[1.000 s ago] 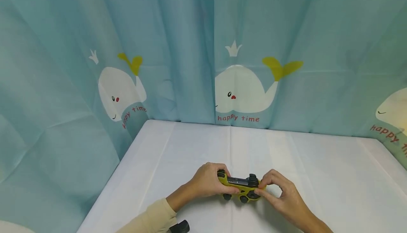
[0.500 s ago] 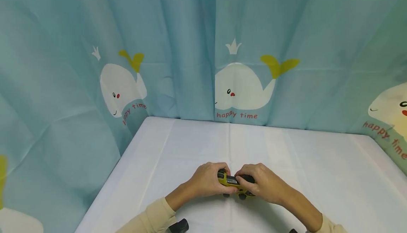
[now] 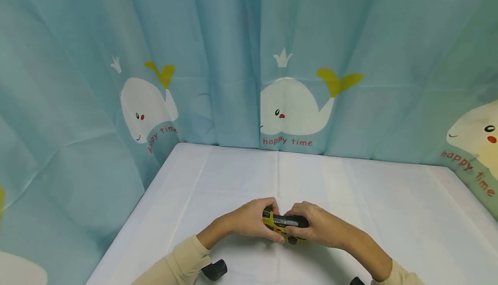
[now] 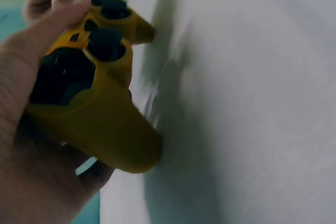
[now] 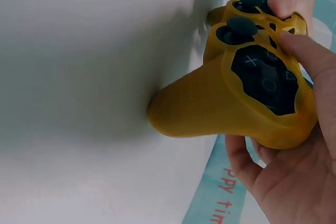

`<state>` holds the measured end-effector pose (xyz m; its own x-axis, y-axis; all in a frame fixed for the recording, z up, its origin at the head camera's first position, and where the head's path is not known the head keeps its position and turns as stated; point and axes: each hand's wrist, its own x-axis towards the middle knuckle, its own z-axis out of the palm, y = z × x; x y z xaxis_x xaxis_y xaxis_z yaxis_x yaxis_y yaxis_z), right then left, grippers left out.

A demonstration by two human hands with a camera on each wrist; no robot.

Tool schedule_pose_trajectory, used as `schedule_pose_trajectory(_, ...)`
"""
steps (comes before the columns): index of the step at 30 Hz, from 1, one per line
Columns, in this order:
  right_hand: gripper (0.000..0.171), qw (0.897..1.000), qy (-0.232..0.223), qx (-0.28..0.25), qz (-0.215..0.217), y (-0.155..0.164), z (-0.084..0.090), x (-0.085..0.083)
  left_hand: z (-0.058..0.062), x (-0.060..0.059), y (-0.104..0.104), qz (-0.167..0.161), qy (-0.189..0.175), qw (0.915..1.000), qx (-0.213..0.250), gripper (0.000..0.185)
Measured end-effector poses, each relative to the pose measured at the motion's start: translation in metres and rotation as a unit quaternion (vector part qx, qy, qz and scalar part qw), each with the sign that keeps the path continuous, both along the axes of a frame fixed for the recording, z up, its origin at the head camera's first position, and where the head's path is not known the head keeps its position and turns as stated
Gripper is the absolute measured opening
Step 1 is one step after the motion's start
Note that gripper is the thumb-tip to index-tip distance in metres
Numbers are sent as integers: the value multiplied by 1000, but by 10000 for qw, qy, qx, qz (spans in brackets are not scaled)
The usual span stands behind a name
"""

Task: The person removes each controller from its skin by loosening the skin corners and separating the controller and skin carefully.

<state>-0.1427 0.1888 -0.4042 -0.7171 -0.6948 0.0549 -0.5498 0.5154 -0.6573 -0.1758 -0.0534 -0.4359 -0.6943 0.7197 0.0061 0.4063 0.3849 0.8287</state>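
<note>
Between my two hands is a game controller [image 3: 285,221] in a yellow cover, held close over the white table. My left hand [image 3: 253,219] grips its left end, thumb on the front face and fingers behind. On the other end my right hand [image 3: 317,225] has its thumb across the front, with the fingers wrapped behind. In the right wrist view the controller [image 5: 210,98] shows its dark face buttons and a thumbstick, grips pointing toward the tabletop. From the left wrist, the controller [image 4: 105,108] shows the dark direction pad side and both thumbsticks.
A white cloth covers the table [image 3: 233,172]. Behind it and on the left hangs a blue curtain [image 3: 229,60] with whale prints. A black device [image 3: 215,270] sits beneath the left sleeve [image 3: 183,259], and another dark piece [image 3: 356,281] shows by the right wrist.
My right hand has moved left, from pinching the controller's right end with its fingertips to wrapping round that end. The left hand keeps its hold, and the controller has barely shifted.
</note>
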Motion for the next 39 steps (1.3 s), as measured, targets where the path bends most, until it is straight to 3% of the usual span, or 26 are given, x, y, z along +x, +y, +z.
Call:
schedule_pose_trajectory(5, 29, 9993, 190, 311, 9, 0, -1, -4, -1, -12, -1, -515, -959, 9912, 752, 30)
schedule_pose_trajectory(11, 26, 9962, 527, 578, -383, -3, -10, -6, 1, -23, -2, -865, -1153, 9878, 585, 27)
schedule_pose_trajectory(14, 20, 9954, 602, 547, -500, -5, -14, -6, -2, -27, -3, -979, -1428, 9834, 540, 27)
schedule_pose_trajectory(17, 14, 9953, 615, 486, -573, -6, -15, -6, -4, -29, -1, -901, -2087, 9719, 615, 32)
schedule_pose_trajectory(20, 11, 9950, 640, 458, -617, -5, -16, -7, -4, -31, 2, -647, -2865, 9525, 803, 45)
schedule_pose_trajectory(23, 10, 9948, 654, 420, -665, -4, -16, -8, -6, -32, 5, -452, -3301, 9373, 1019, 39)
schedule_pose_trajectory(29, 13, 9943, 716, 510, -600, -5, -17, -3, -11, -31, 9, -221, -3563, 9288, 997, 8)
schedule_pose_trajectory(33, 16, 9929, 797, 554, -682, -6, -18, 0, -14, -31, 6, -287, -3640, 9242, 1120, 13)
schedule_pose_trajectory(39, 11, 9910, 1078, 404, -687, -5, -18, -3, -13, -35, -4, -714, -3813, 9056, 1713, 21)
